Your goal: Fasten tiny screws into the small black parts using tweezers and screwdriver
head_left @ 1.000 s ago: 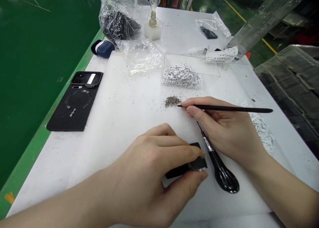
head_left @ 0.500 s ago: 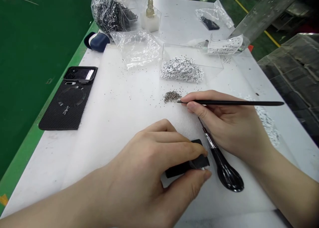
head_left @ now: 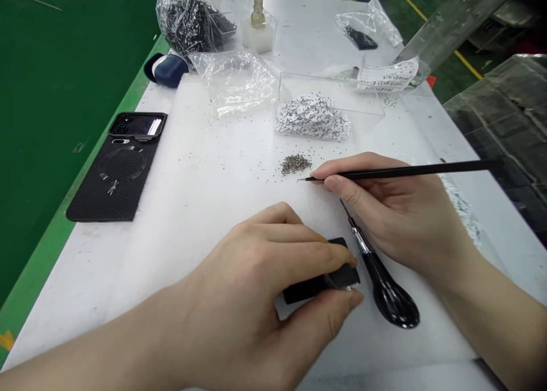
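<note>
Pinched between the thumb and fingers of my left hand (head_left: pixel 260 288) is a small black block-like part (head_left: pixel 307 288), held down on the white foam sheet. A tiny light piece shows at its edge by my thumb. My right hand (head_left: pixel 384 203) grips slim black tweezers (head_left: pixel 397 171), their fine tip pointing left. That tip lies just below a pile of tiny screws (head_left: pixel 296 164); whether it holds one is too small to tell. Between my hands rests a screwdriver (head_left: pixel 388 291) with a bulbous black handle, its thin shaft pointing up toward my right thumb.
Beyond the screws stands a clear tray (head_left: pixel 314 120) of small white pieces. A phone (head_left: pixel 117 166) lies at left. Farther back are a blue object (head_left: pixel 168 72), plastic bags (head_left: pixel 235 86) and a small bottle (head_left: pixel 257 15). More white pieces (head_left: pixel 464 208) lie behind my right wrist.
The tweezers' tip has moved slightly down and left, away from the screw pile, and their rear end has tilted up. My left hand keeps its hold on the black part.
</note>
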The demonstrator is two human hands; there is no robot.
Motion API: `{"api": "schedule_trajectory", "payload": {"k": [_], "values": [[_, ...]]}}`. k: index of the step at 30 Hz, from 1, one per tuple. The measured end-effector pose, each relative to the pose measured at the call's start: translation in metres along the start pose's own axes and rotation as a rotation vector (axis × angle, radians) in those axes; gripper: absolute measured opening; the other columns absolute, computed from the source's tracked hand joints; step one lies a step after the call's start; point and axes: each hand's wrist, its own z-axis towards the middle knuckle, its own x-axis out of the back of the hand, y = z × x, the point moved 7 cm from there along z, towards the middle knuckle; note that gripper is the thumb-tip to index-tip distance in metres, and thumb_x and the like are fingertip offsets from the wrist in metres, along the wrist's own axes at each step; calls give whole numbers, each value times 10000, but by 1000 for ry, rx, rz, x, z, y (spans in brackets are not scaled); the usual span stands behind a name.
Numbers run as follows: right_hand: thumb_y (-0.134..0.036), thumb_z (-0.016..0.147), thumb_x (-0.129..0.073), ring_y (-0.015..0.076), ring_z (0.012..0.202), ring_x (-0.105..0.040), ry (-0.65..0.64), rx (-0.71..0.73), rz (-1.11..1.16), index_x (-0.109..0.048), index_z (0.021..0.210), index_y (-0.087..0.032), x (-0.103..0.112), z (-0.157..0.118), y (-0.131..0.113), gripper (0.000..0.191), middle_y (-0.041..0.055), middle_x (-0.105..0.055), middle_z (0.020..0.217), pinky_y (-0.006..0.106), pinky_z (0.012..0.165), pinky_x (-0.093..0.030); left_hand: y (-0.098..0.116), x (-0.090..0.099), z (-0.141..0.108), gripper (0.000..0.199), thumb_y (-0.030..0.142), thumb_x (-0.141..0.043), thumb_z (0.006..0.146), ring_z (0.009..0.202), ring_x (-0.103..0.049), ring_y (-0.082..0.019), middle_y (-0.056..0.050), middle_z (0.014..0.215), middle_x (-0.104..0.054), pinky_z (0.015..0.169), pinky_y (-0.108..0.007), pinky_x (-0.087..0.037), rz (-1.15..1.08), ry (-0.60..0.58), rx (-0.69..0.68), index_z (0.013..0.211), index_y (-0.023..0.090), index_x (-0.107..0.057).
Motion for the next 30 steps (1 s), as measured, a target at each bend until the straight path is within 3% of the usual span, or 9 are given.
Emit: {"api": "schedule_trajectory", "payload": {"k": [20,23,27,30], "values": [[-262,944,-685,175,949,-726,-17,4,-3,-771,1020,-310,0,0,2,125,-25,-787,1014,317,833,-602,-3,0,-2,169,141,-636,929,747,-693,-163,-75,882,-771,764,-313,-548,-8,4,1,760,135,-646],[-269,936,-698,176,912,-743,20,-17,9,-780,992,-324,10,-3,-5,113,-27,-797,1004,324,838,-622,0,1,-3,110,117,-609,935,749,-696,-170,-90,892,-779,778,-319,-547,13,29,-31,878,115,-702],[-239,919,-717,184,860,-770,105,14,19,-787,976,-358,39,-20,-23,149,-37,-810,1003,299,748,-654,3,2,-4,173,109,-616,934,787,-707,-182,-111,902,-785,837,-335,-556,32,75,-74,1070,67,-714],[-228,899,-739,209,939,-780,-20,87,118,-789,998,-353,46,-32,-35,167,-22,-814,1014,296,807,-668,3,2,-5,164,124,-635,927,775,-691,-177,-84,846,-763,828,-340,-559,39,98,-70,1065,82,-714]]}}
